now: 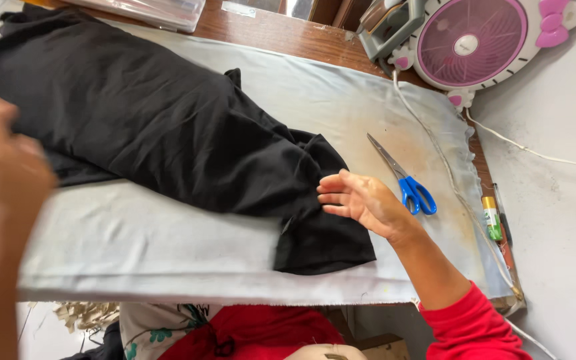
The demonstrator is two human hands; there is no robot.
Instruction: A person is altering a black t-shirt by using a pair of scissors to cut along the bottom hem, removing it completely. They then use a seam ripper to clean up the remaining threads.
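A large black cloth [148, 127] lies spread across a pale grey padded board [168, 247], bunched and folded toward the right end. My right hand [361, 200] rests flat at the cloth's right edge, fingers apart and pointing left, holding nothing. My left hand [1, 160] is raised close to the camera at the far left, blurred, above the cloth's left part; its fingers cannot be made out. Blue-handled scissors [405, 180] lie shut on the board just right of my right hand.
A pink and white fan [471, 40] and a grey iron [388, 27] stand at the back right. A white cord [448, 167] runs down the board's right side. A glue stick [493, 218] lies at the right edge. A clear plastic packet [155, 12] sits at the back.
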